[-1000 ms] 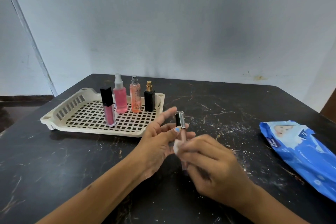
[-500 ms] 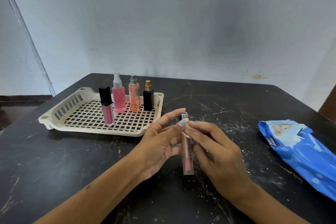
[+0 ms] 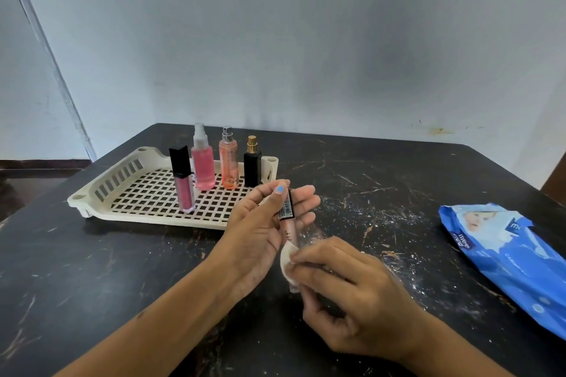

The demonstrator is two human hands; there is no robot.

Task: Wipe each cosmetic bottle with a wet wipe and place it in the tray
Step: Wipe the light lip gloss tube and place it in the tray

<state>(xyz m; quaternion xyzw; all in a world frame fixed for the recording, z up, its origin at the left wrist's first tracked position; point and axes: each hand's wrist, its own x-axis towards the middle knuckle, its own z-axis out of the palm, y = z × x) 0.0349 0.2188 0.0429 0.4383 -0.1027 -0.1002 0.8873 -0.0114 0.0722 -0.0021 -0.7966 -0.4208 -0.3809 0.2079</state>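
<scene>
My left hand [image 3: 260, 229] holds a slim lip gloss tube [image 3: 287, 220] by its black cap, thumb on the front and fingers behind it. My right hand [image 3: 346, 294] pinches a small white wet wipe [image 3: 287, 260] around the tube's lower clear part, hiding its bottom end. Both hands hover over the dark table just in front of the cream lattice tray [image 3: 101, 193]. In the tray stand a pink lip gloss with a black cap [image 3: 183, 180], a pink spray bottle [image 3: 202, 162], an orange spray bottle [image 3: 229, 162] and a black perfume bottle [image 3: 252, 165].
A blue wet wipe pack [image 3: 508, 257] lies at the table's right edge. The black marbled table [image 3: 92, 269] meets a pale wall behind the tray. White specks are scattered on the table between the hands and the pack.
My right hand with the wipe slid from the top of the tube down to its lower end. The left hand kept hold of the cap, and the tube's barcode now faces me.
</scene>
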